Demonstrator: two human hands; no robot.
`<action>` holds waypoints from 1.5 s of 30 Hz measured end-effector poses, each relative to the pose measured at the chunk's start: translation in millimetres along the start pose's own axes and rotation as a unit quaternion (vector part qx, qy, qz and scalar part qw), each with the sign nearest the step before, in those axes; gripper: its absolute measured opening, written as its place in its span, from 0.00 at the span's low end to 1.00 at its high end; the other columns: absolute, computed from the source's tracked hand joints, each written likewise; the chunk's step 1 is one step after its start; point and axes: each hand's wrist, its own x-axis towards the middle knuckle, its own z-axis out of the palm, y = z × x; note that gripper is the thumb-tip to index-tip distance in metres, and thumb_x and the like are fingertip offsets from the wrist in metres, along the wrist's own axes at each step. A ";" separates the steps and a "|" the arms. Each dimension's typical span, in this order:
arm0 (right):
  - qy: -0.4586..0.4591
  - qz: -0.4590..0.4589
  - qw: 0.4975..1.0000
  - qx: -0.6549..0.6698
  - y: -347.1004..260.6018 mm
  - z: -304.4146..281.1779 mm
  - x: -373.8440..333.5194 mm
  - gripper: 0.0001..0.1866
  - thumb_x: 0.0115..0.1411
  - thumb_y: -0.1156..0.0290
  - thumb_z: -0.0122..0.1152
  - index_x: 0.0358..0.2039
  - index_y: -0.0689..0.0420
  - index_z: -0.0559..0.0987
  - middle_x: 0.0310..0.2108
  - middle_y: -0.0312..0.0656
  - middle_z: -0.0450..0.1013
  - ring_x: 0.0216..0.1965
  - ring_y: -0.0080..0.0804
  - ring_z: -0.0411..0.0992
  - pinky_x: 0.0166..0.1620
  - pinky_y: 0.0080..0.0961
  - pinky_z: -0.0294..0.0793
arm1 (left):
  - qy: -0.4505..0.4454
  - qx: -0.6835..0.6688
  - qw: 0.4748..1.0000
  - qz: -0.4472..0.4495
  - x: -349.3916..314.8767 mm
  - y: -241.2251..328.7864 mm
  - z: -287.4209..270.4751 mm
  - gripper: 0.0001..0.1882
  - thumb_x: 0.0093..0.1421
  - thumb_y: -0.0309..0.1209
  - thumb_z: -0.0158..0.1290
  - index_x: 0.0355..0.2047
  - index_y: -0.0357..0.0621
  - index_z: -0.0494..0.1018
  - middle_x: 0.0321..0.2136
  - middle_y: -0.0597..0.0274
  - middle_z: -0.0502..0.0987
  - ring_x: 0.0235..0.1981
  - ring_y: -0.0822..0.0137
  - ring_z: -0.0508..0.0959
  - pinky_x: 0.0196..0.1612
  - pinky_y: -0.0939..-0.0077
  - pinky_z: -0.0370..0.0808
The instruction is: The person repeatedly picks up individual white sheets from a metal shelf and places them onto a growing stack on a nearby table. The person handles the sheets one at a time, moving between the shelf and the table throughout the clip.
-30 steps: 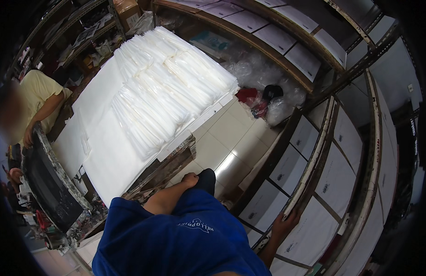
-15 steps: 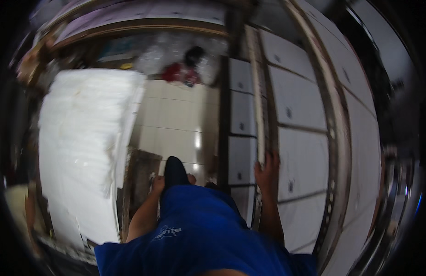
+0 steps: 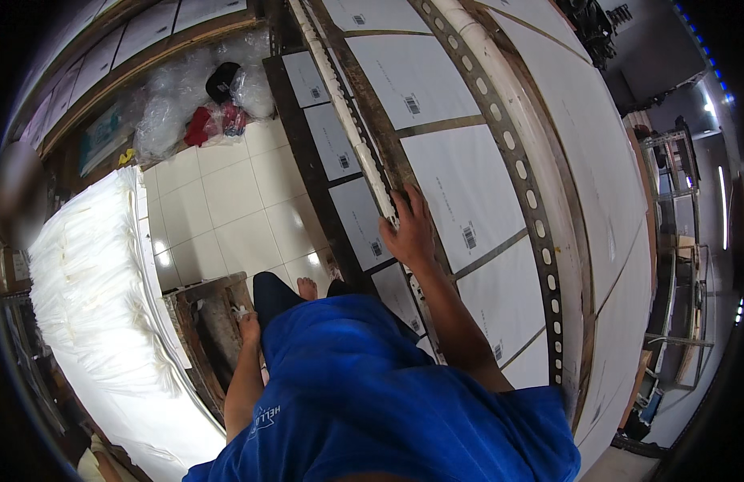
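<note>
My right hand grips the long whitish rail along the front of a shelf rack. Its fingers lie over the top edge, with the thumb on the near side. Low at my left side, my left hand is closed beside the corner of a worn brown wooden frame, like a stool or crate. A small pale bit shows at its fingertips, too small to name. Flat white boxes or packs with small printed labels fill the rack's tiers by my right arm.
A tall stack of white sheets stands on the left. Clear plastic bags, a black cap and a red bundle lie beyond the tiled floor. A perforated metal upright runs along the rack. Metal shelving stands far right.
The view has swung, so the rack and rail now slant to the left and the picture is sharper. My right hand sits farther forward in view, still on the rail. My left hand stays low.
</note>
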 end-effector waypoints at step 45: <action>-0.020 0.034 0.999 -0.007 -3.8 0.0 2.6 0.29 0.50 0.65 0.62 0.53 0.61 0.69 0.59 0.56 0.56 0.62 0.57 0.54 0.61 0.50 0.58 | -0.023 -0.024 0.999 0.010 33.0 -10.8 -2.8 0.20 0.63 0.36 0.43 0.49 0.33 0.71 0.46 0.49 0.75 0.47 0.57 0.74 0.52 0.65 0.67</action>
